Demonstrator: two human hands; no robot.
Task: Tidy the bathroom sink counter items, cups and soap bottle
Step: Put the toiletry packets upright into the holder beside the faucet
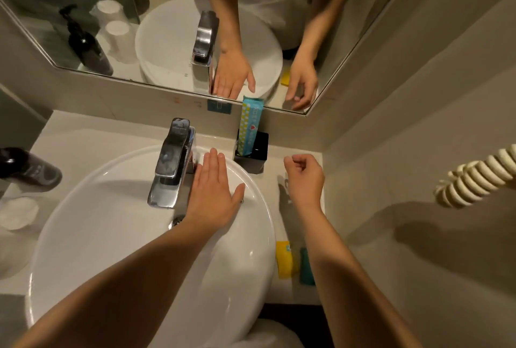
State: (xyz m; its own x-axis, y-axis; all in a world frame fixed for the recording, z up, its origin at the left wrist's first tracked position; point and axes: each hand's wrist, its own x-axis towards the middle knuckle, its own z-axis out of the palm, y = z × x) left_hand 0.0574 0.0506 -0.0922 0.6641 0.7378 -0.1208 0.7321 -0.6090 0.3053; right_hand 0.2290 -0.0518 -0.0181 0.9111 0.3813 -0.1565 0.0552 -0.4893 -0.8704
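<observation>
White basin (117, 236) under the left hand (215, 194); counter (83, 135) around it; dark soap bottle (30, 170) and inverted white cup (18, 212) well left of that hand, seemingly already grouped; black holder (258, 152) with blue packet (250, 124) between the hands, just beyond; yellow sachet (284, 258) and teal sachet (306, 265) beside the right forearm, likely left to tidy. Left hand flat, open, empty on the rim; right hand (304, 177) loosely curled over the counter, apparently holding nothing.
</observation>
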